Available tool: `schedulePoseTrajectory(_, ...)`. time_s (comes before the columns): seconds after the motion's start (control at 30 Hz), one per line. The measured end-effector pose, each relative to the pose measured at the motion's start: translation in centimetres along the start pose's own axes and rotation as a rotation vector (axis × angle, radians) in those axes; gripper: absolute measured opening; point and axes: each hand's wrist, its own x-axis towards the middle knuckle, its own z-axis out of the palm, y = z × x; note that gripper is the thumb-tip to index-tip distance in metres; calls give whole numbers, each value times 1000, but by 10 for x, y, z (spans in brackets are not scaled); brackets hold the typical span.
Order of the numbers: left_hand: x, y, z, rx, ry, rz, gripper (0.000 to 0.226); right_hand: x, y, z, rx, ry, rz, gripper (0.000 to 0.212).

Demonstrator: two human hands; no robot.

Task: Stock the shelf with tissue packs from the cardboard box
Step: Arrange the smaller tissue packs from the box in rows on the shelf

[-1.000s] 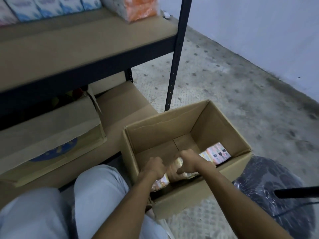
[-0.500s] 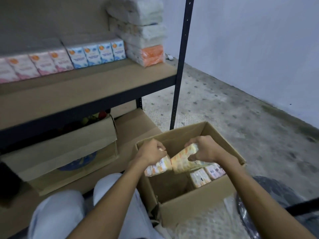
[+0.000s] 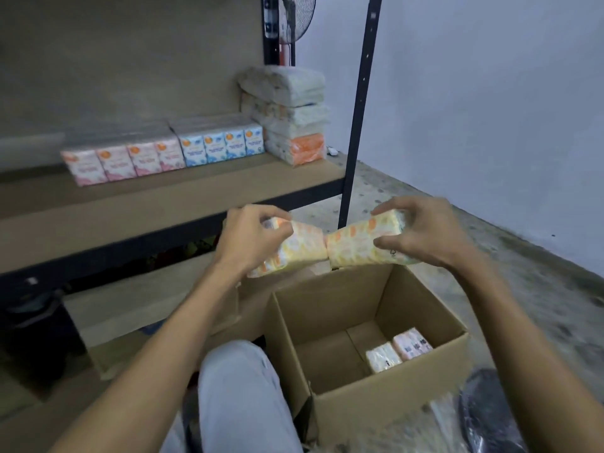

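Observation:
My left hand (image 3: 250,240) grips one yellow-orange tissue pack (image 3: 294,251) and my right hand (image 3: 421,232) grips another (image 3: 356,245). Both packs hang in the air above the far edge of the open cardboard box (image 3: 389,400), their inner ends touching. Two packs (image 3: 398,353) lie in the box's right near corner. On the shelf board (image 3: 170,194) stand a row of pink packs (image 3: 121,161), a row of blue packs (image 3: 222,146) and a pile of soft packs (image 3: 291,116) at its right end.
A black shelf post (image 3: 358,116) rises just beyond the held packs. Another cardboard box (image 3: 137,305) sits on the lower shelf to the left. My knee (image 3: 242,397) is beside the box. A fan (image 3: 294,18) stands behind the rack; a black bag (image 3: 490,416) lies at right.
Both hands have risen out of the box with a pack each and now hold them above its rim. My view has tilted up towards the shelf.

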Motion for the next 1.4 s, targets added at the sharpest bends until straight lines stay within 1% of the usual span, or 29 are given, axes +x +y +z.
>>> schedulePoseTrajectory(0.1, 2, 12, -27, -34, 86, 64, 16, 4, -24, -18, 37, 83, -61, 42)
schedulePoseTrajectory(0.2, 8, 18, -52, -82, 187, 123, 14, 12, -42, -29, 17, 167, -142, 41)
schedulePoseTrajectory(0.37, 12, 29, -89, -49, 328, 204, 11, 23, -63, -43, -2, 257, -236, 41)
schedulePoseTrajectory(0.5, 15, 23, -114, -1, 417, 263, 12, 33, -72, -40, 83, 323, -293, 40)
schedulePoseTrajectory(0.63, 15, 7, -133, 47, 474, 294, 13, 51, -82, -17, 186, 364, -344, 42)
schedulePoseTrajectory(0.83, 9, -37, -156, 130, 486, 306, 15, 83, -95, 43, 309, 318, -429, 40)
schedulePoseTrajectory(0.97, 7, -76, -167, 212, 467, 362, 17, 101, -104, 75, 324, 263, -499, 39)
schedulePoseTrajectory(1.07, 9, -103, -175, 238, 428, 367, 20, 115, -107, 91, 324, 192, -509, 44)
schedulePoseTrajectory(1.23, 10, -139, -181, 271, 323, 331, 20, 139, -106, 114, 205, 23, -482, 55)
schedulePoseTrajectory(1.4, 16, -152, -185, 314, 231, 289, 26, 161, -98, 129, 58, -12, -449, 62)
